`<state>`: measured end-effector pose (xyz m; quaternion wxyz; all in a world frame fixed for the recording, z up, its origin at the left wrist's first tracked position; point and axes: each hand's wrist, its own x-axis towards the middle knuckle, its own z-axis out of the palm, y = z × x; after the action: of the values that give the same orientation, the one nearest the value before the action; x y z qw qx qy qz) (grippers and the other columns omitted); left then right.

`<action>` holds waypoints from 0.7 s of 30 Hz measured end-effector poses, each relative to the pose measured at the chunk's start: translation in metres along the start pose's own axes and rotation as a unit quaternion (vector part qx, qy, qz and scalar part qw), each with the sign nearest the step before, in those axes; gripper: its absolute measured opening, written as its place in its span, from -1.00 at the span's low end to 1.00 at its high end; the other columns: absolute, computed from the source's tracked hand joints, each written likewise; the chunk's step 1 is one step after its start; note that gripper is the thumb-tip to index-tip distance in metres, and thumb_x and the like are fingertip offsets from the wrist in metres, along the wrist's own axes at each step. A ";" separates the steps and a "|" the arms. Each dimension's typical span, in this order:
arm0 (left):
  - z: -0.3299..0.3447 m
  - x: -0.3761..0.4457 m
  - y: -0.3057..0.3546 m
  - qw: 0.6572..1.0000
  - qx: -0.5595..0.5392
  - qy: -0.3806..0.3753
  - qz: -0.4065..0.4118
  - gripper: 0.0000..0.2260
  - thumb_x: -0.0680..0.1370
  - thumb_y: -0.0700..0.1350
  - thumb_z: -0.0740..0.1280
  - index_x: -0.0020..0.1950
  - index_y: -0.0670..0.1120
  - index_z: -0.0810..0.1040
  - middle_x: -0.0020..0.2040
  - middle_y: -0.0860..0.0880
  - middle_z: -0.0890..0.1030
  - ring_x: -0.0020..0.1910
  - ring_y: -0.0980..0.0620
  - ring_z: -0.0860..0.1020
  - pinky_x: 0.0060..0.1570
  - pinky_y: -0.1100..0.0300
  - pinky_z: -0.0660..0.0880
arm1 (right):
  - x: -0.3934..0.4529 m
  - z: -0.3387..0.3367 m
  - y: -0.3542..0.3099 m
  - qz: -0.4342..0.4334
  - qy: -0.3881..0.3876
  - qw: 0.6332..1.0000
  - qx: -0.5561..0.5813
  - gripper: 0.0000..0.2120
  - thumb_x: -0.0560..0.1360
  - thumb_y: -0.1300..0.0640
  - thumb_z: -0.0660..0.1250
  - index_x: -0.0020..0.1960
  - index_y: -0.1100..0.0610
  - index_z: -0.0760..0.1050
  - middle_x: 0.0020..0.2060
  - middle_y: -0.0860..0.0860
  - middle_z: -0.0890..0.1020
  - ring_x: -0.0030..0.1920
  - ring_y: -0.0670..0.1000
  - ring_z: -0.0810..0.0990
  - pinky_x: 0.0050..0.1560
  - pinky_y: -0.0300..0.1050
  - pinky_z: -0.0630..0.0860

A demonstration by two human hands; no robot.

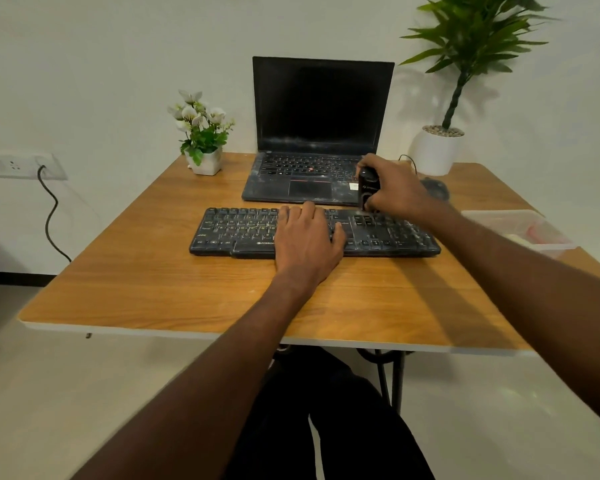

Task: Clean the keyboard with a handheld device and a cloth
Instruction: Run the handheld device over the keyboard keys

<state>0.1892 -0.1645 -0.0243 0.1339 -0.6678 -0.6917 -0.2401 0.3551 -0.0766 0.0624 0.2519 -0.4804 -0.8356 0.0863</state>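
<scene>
A dusty black keyboard [236, 233] lies across the middle of the wooden table [146, 289]. My left hand [307, 242] rests flat on its middle keys, fingers spread and straight. My right hand [394, 187] grips a small black handheld device [368, 188], held upright with its lower end on the keys at the keyboard's right part. No cloth shows plainly in view.
A dusty open laptop [321, 133] stands behind the keyboard. A small flower pot [205, 157] sits at the back left, a tall potted plant [437, 147] at the back right. A black mouse [437, 188] and a clear plastic box [520, 233] lie to the right.
</scene>
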 end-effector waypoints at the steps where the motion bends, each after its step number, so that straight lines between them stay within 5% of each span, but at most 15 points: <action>1: 0.000 0.000 0.000 1.000 0.000 0.000 0.000 -0.51 0.71 0.19 0.12 0.30 -0.15 0.61 0.26 -0.13 0.61 0.32 -0.15 0.53 0.56 -0.18 0.28 | 0.002 -0.003 0.000 -0.002 0.011 1.000 -0.023 -0.41 0.38 0.34 0.53 0.32 0.01 0.43 0.16 0.13 0.59 0.14 0.15 0.58 -0.07 -0.06 0.59; 7: 0.003 0.001 0.000 1.000 0.001 0.000 0.001 -0.51 0.71 0.21 0.12 0.31 -0.15 0.60 0.29 -0.13 0.57 0.35 -0.17 0.51 0.55 -0.20 0.29 | 0.007 -0.010 -0.002 -0.015 -0.127 0.991 0.039 -0.38 0.38 0.31 0.55 0.33 -0.03 0.41 0.13 0.01 0.52 0.11 0.03 0.53 -0.14 -0.25 0.46; 13: 0.001 -0.001 0.000 1.000 0.000 0.009 -0.002 -0.53 0.70 0.19 0.14 0.28 -0.15 0.61 0.29 -0.13 0.57 0.33 -0.18 0.51 0.54 -0.19 0.29 | 0.019 -0.001 -0.014 -0.044 -0.081 0.994 -0.050 -0.38 0.39 0.27 0.54 0.34 -0.05 0.38 0.17 0.11 0.56 0.17 0.15 0.57 -0.04 -0.07 0.55; 18: 0.002 0.001 -0.001 1.000 -0.002 0.008 -0.004 -0.54 0.69 0.19 0.14 0.25 -0.14 0.62 0.25 -0.12 0.57 0.31 -0.17 0.51 0.54 -0.19 0.29 | 0.026 -0.020 -0.034 -0.023 -0.270 0.962 -0.008 -0.45 0.39 0.34 0.52 0.23 -0.06 0.41 0.04 -0.03 0.50 0.02 -0.01 0.53 -0.17 -0.12 0.55; 21: 0.002 0.000 0.000 1.000 0.002 0.009 0.004 -0.54 0.69 0.19 0.14 0.24 -0.13 0.62 0.24 -0.11 0.57 0.31 -0.16 0.52 0.55 -0.17 0.28 | 0.033 -0.013 -0.040 -0.025 -0.252 0.967 -0.031 -0.43 0.39 0.32 0.53 0.26 -0.06 0.41 0.09 0.00 0.50 0.08 0.06 0.53 -0.17 -0.14 0.53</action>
<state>0.1893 -0.1640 -0.0258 0.1419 -0.6679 -0.6886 -0.2441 0.3176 -0.0708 0.0997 0.0202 -0.4301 -0.8860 0.1721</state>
